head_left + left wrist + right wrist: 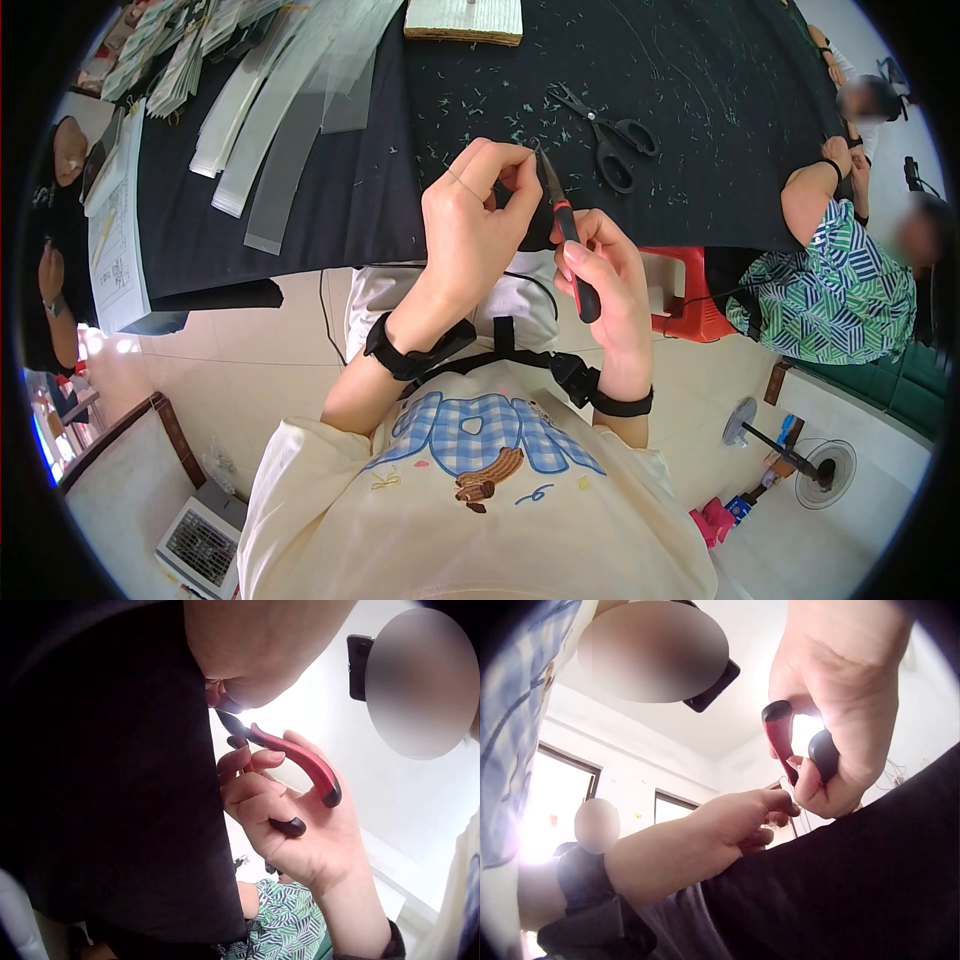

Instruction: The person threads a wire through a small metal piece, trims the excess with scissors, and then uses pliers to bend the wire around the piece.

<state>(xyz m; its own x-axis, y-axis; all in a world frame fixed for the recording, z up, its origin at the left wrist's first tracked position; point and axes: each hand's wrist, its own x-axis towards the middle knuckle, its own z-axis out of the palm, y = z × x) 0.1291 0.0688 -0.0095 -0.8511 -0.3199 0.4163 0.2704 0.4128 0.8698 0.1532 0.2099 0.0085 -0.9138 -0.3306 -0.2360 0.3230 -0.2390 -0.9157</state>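
Observation:
My right hand (612, 280) holds a pair of needle-nose pliers (564, 215) with red and black handles, tips pointing away from me. In the left wrist view its fingers curl round the spread handles (319, 772). My left hand (470, 230) pinches a tiny thin piece between thumb and forefinger, right at the pliers' tips; the fingers mostly hide it, and I cannot tell what it is. Both hands are at the near edge of the black-covered table (720, 190). Black-handled scissors (592, 116) lie with blades parted beyond the right hand.
Small pale clippings (480, 103) litter the cloth. A wooden block (462, 38) stands at the far edge of view. Clear plastic strips (285, 165) and a paper sheet (118, 240) lie to the left. A person in a patterned shirt (835, 285) sits at right, near a red stool (690, 300).

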